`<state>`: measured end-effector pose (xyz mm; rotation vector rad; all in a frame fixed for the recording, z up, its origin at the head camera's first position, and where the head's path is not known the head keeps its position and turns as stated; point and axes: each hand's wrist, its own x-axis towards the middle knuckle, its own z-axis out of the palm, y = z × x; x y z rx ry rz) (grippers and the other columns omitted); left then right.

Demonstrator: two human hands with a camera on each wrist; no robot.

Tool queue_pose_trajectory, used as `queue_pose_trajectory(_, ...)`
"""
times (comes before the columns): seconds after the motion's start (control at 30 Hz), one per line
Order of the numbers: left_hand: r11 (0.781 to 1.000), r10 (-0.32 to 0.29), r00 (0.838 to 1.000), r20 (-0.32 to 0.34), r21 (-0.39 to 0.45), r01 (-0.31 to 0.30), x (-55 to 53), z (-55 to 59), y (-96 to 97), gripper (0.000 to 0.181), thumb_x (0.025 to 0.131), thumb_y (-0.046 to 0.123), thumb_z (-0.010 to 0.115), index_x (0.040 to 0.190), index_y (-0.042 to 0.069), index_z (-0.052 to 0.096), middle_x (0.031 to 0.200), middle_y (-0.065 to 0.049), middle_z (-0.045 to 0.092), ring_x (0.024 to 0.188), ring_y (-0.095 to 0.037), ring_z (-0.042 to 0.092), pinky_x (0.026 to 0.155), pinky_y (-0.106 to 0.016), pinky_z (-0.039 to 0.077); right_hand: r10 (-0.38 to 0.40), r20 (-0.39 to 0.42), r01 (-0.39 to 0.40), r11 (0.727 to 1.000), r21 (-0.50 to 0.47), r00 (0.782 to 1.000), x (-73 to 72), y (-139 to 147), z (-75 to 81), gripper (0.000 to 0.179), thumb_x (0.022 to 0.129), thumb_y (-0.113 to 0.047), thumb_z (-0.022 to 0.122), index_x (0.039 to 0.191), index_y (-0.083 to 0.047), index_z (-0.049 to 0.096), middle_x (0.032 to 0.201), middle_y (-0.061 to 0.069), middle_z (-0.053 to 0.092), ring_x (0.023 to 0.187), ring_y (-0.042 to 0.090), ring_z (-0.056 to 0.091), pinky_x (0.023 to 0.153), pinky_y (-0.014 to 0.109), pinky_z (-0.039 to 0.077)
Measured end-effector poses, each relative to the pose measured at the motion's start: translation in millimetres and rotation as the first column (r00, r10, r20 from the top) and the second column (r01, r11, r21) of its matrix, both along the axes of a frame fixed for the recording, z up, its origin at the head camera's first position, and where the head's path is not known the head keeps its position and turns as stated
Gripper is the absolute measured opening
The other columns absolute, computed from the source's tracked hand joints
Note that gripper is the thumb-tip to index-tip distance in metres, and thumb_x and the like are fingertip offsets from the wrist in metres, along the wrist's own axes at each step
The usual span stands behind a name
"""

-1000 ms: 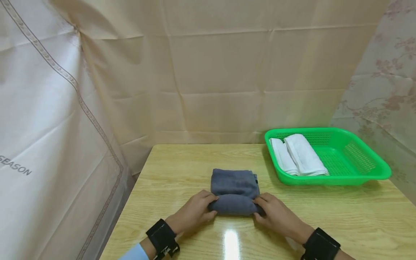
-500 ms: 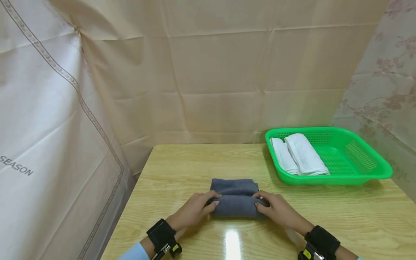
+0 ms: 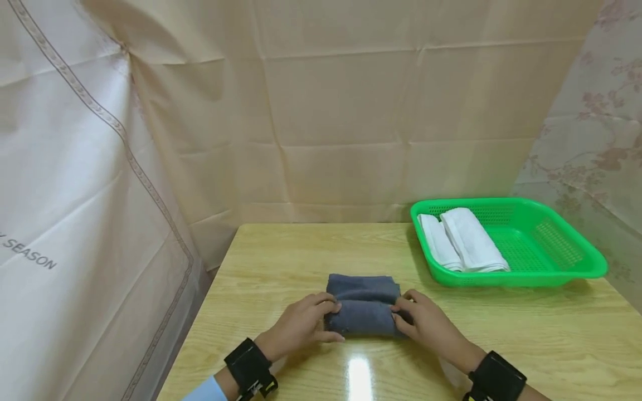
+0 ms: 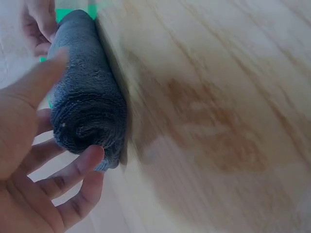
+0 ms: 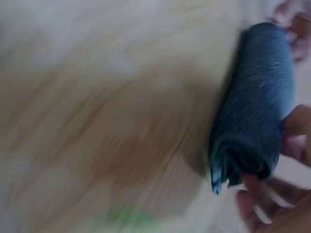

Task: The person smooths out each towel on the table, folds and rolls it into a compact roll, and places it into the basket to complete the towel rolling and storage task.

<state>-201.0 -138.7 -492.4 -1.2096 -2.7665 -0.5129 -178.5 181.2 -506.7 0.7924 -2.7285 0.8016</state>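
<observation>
A dark grey towel (image 3: 363,317) lies on the table, its near part rolled and a flat folded part behind the roll. My left hand (image 3: 301,326) is at the roll's left end. In the left wrist view its thumb (image 4: 41,77) stands off the towel (image 4: 85,73), while a fingertip touches the spiral end. My right hand (image 3: 431,323) holds the right end between thumb and fingers. In the right wrist view, a finger reaches the open coil of the towel (image 5: 257,87); that view is blurred.
A green plastic basket (image 3: 551,275) stands at the back right with two folded white towels (image 3: 473,239) along its left side. Cloth sheets (image 3: 341,111) hang behind and beside the wooden table (image 3: 281,250).
The flat part behind the roll has become shorter since one second ago. Lately the left thumb has come off the roll toward the near side, while the right hand stays at its end.
</observation>
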Motion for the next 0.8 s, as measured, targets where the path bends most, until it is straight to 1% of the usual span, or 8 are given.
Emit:
queue_pose_trajectory(0.13, 0.998, 0.004, 1.000, -0.023, -0.055, -0.005, 0.7, 1.2, -0.4, 0.047, 0.092, 0.040, 0.079, 0.132, 0.017, 0.069, 0.131, 0.000, 0.065, 0.111, -0.014, 0.066, 0.083, -0.027, 0.056, 0.048, -0.263, -0.009, 0.989, 0.147, 0.964, 5.8, 0, -7.6, 0.032, 0.086, -0.035, 0.084, 0.107, -0.014, 0.074, 0.115, 0.004, 0.063, 0.100, 0.019, 0.057, 0.080, 0.042, 0.050)
queue_pose_trajectory(0.3, 0.999, 0.010, 1.000, -0.018, -0.052, -0.011, 1.0, 1.1, 1.9, 0.043, 0.100, 0.029, 0.070, 0.139, 0.014, 0.063, 0.130, -0.003, 0.067, 0.108, -0.015, 0.068, 0.083, -0.028, 0.057, 0.102, -0.275, -0.059, 0.985, 0.162, 0.956, 4.8, 1, -9.8, 0.041, 0.083, -0.028, 0.086, 0.114, -0.006, 0.071, 0.109, 0.003, 0.066, 0.100, 0.019, 0.060, 0.084, 0.043, 0.051)
queue_pose_trajectory(0.37, 0.999, 0.015, 1.000, 0.009, -0.041, -0.015, 0.3, 0.7, 2.3, 0.043, 0.102, 0.028, 0.065, 0.142, 0.013, 0.061, 0.131, -0.005, 0.067, 0.110, -0.015, 0.067, 0.086, -0.029, 0.056, 0.102, -0.208, -0.073, 0.987, 0.140, 0.973, 3.2, 2, -8.2, 0.035, 0.088, -0.024, 0.082, 0.115, -0.004, 0.071, 0.106, 0.002, 0.067, 0.097, 0.017, 0.062, 0.082, 0.041, 0.053)
queue_pose_trajectory(0.5, 0.999, 0.016, 0.993, 0.116, 0.040, -0.020, -2.7, -1.6, 1.3, 0.039, 0.106, 0.025, 0.058, 0.141, 0.010, 0.059, 0.105, 0.005, 0.070, 0.076, -0.002, 0.061, 0.064, -0.020, 0.049, 0.104, -0.004, -0.103, 0.992, 0.070, 0.995, -0.2, 2, -2.0, 0.033, 0.098, -0.025, 0.071, 0.121, -0.001, 0.072, 0.105, 0.002, 0.070, 0.091, 0.013, 0.064, 0.077, 0.035, 0.055)
queue_pose_trajectory(0.53, 0.997, 0.013, 0.989, 0.148, 0.071, -0.023, -3.5, -2.8, 0.7, 0.038, 0.106, 0.025, 0.057, 0.141, 0.009, 0.058, 0.094, 0.008, 0.068, 0.066, 0.000, 0.055, 0.058, -0.019, 0.044, 0.097, 0.067, -0.100, 0.994, 0.038, 0.993, -1.1, 2, -0.7, 0.035, 0.100, -0.027, 0.068, 0.124, -0.001, 0.071, 0.106, 0.002, 0.071, 0.088, 0.010, 0.063, 0.075, 0.033, 0.054)
queue_pose_trajectory(0.67, 0.985, 0.012, 0.966, 0.259, 0.161, -0.055, -5.1, -5.9, -0.9, 0.031, 0.109, 0.027, 0.053, 0.137, 0.013, 0.053, 0.067, 0.012, 0.052, 0.050, -0.001, 0.038, 0.050, -0.019, 0.031, 0.120, 0.268, -0.081, 0.985, -0.152, 0.956, -3.6, 3, -0.5, 0.036, 0.104, -0.029, 0.063, 0.130, -0.003, 0.062, 0.073, -0.008, 0.059, 0.058, -0.001, 0.046, 0.056, 0.023, 0.042)
queue_pose_trajectory(0.73, 0.978, 0.020, 0.955, 0.296, 0.192, -0.080, -5.4, -6.4, -1.1, 0.027, 0.109, 0.029, 0.053, 0.133, 0.016, 0.053, 0.066, 0.010, 0.054, 0.051, -0.002, 0.040, 0.051, -0.020, 0.032, 0.144, 0.287, -0.082, 0.973, -0.218, 0.947, -4.1, 3, -2.6, 0.029, 0.105, -0.026, 0.062, 0.127, -0.009, 0.055, 0.063, -0.013, 0.043, 0.051, -0.002, 0.034, 0.051, 0.020, 0.034)
queue_pose_trajectory(0.8, 0.974, 0.039, 0.959, 0.280, 0.205, -0.100, -5.3, -6.7, -1.0, 0.020, 0.109, 0.031, 0.054, 0.124, 0.020, 0.058, 0.078, 0.008, 0.063, 0.058, -0.002, 0.046, 0.055, -0.021, 0.036, 0.158, 0.271, -0.090, 0.965, -0.246, 0.949, -4.6, 4, -5.1, 0.022, 0.105, -0.024, 0.063, 0.121, -0.015, 0.051, 0.062, -0.014, 0.033, 0.049, -0.003, 0.029, 0.049, 0.019, 0.030)
